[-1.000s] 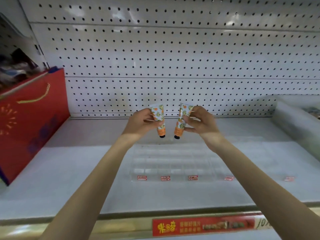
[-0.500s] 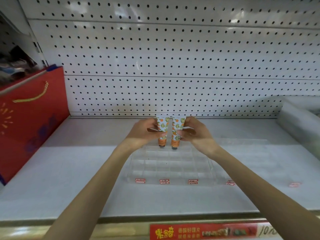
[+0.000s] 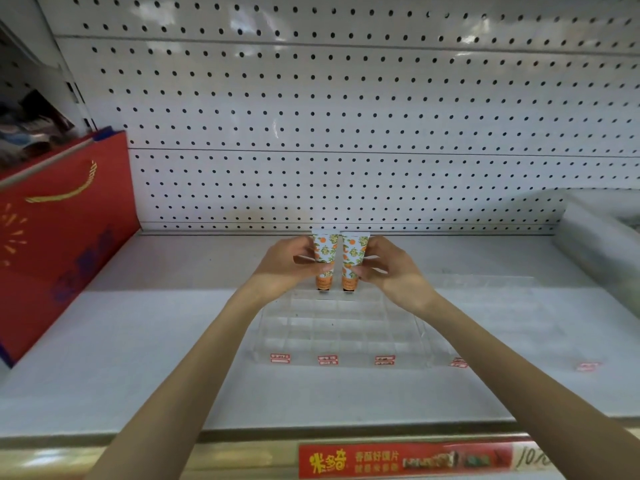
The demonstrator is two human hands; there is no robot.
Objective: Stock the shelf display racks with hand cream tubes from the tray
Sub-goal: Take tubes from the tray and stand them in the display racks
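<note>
Your left hand grips the left tube, your right hand the right tube. Both stand upright at the rack's back.

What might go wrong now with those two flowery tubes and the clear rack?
The clear plastic compartment rack has hard-to-see dividers, so a cap may land on one, not in a cell. The left orange-flowered hand cream tube, pinched by the left hand, and the right orange-flowered hand cream tube, pinched by the right hand, stand cap-down and close together; letting one go might knock the other over.
</note>
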